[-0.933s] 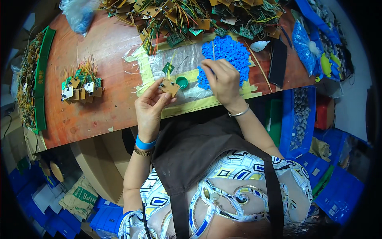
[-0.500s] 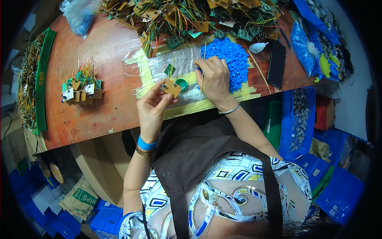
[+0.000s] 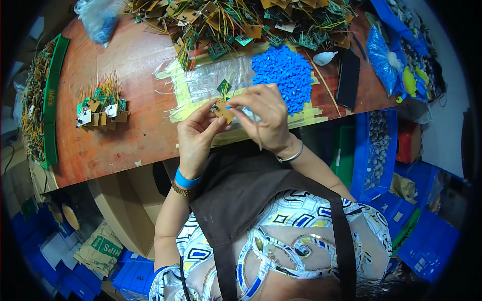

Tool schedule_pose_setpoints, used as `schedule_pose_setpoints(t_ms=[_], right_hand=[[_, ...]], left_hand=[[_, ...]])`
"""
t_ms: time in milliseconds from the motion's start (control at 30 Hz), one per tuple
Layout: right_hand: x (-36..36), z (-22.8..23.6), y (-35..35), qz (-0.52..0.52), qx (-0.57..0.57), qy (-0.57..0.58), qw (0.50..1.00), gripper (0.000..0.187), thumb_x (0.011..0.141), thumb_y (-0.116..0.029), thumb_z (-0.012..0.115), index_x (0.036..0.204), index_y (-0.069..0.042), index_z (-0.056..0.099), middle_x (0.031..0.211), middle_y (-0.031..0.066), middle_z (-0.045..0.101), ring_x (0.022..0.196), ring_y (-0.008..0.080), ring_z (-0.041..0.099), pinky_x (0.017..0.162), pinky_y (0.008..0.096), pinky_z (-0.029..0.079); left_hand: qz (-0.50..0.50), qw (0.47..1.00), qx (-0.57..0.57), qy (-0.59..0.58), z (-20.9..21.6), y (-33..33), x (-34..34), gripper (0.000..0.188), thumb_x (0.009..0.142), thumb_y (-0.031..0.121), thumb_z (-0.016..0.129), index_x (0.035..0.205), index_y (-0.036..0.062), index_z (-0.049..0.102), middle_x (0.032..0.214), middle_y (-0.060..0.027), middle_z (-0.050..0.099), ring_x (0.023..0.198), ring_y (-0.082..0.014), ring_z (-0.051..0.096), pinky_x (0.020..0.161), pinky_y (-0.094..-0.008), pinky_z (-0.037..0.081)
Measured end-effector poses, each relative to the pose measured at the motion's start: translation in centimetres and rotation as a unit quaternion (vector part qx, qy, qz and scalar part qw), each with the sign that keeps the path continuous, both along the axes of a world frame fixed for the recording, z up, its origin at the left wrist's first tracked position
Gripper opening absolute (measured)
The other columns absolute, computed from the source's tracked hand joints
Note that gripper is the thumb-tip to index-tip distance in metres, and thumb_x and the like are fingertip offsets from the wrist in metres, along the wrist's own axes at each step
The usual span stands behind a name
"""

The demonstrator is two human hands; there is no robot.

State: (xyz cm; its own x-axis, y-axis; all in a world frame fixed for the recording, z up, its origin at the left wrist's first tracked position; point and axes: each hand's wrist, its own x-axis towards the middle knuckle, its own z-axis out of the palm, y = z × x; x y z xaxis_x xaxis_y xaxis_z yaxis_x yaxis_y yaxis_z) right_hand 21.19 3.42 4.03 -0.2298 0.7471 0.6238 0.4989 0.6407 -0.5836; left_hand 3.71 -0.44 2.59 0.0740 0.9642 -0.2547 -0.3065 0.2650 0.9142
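My left hand [image 3: 196, 133] pinches a small tan circuit board [image 3: 223, 111] between thumb and fingers. Wires rise from it to a little green board [image 3: 224, 86]. My right hand [image 3: 268, 115] is closed close to the right edge of the tan board, with a tiny blue piece [image 3: 229, 106] at its fingertips. A thin stick [image 3: 259, 138] pokes out below the right palm, held within that hand. Behind the right hand lies a heap of small blue plastic pieces [image 3: 283, 72], on a clear sheet [image 3: 201, 83] edged with yellow tape.
A large tangle of wired boards [image 3: 221, 30] covers the far side of the reddish table [image 3: 135, 60]. At left stand a bunch of wired boards [image 3: 103, 108] and a green-edged bin [image 3: 51, 100]. A black slab [image 3: 348, 80] and bag of blue pieces [image 3: 382, 62] lie right.
My right hand has moved left from the blue heap to the tan board, bringing the stick and a blue piece. My left hand has shifted slightly right, still holding the board.
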Motion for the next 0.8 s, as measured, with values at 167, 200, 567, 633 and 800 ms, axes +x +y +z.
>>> schedule_pose_setpoints(t_ms=[167,200,567,633,800], right_hand=[[-0.3,-0.37,-0.56,0.04,0.085,-0.094,0.991,0.024,0.07,-0.006,0.076,0.093,-0.01,0.07,0.082,0.002,0.069,0.085,0.0215,0.065,0.074,0.0357,0.042],[-0.34,-0.48,-0.61,0.048,0.113,-0.11,0.986,0.025,0.07,-0.006,0.076,0.094,-0.009,0.069,0.081,0.0021,0.069,0.087,0.0216,0.065,0.074,0.0362,0.043],[-0.68,0.02,-0.95,0.001,-0.011,-0.048,0.999,0.025,0.07,-0.001,0.077,0.093,-0.007,0.067,0.081,0.0046,0.068,0.082,0.0227,0.064,0.071,0.0338,0.044],[-0.77,-0.09,-0.97,0.0,-0.022,-0.035,0.999,0.025,0.07,0.0,0.077,0.092,-0.006,0.067,0.08,0.0049,0.068,0.08,0.0232,0.064,0.07,0.0338,0.044],[-0.96,-0.28,-1.08,-0.003,-0.063,0.013,0.998,0.025,0.071,0.001,0.076,0.094,-0.004,0.068,0.08,0.0056,0.068,0.076,0.0236,0.064,0.07,0.034,0.048]], left_hand=[[-0.02,0.999,-0.015,-0.028,0.62,0.1,0.31,0.042,0.091,-0.005,0.062,0.131,-0.006,0.053,0.1,-0.0101,0.065,0.088,-0.0159,0.066,0.081,-0.0305,0.06],[-0.018,0.999,-0.015,-0.028,0.6,0.05,0.25,0.042,0.091,-0.005,0.062,0.131,-0.006,0.053,0.1,-0.0101,0.065,0.088,-0.0159,0.066,0.081,-0.0305,0.06],[-0.021,1.0,0.0,-0.001,0.29,-0.26,0.43,0.038,0.09,-0.001,0.064,0.128,-0.0045,0.058,0.093,-0.0063,0.066,0.081,-0.0121,0.065,0.078,-0.0265,0.057],[-0.024,1.0,-0.001,0.004,0.48,-0.24,0.48,0.038,0.09,-0.001,0.064,0.128,-0.0044,0.058,0.093,-0.0062,0.066,0.081,-0.0119,0.065,0.078,-0.0267,0.057],[-0.03,0.999,0.003,0.01,0.47,-0.23,0.37,0.038,0.09,-0.001,0.063,0.127,-0.0042,0.059,0.094,-0.0061,0.067,0.082,-0.0119,0.065,0.078,-0.0266,0.057]])
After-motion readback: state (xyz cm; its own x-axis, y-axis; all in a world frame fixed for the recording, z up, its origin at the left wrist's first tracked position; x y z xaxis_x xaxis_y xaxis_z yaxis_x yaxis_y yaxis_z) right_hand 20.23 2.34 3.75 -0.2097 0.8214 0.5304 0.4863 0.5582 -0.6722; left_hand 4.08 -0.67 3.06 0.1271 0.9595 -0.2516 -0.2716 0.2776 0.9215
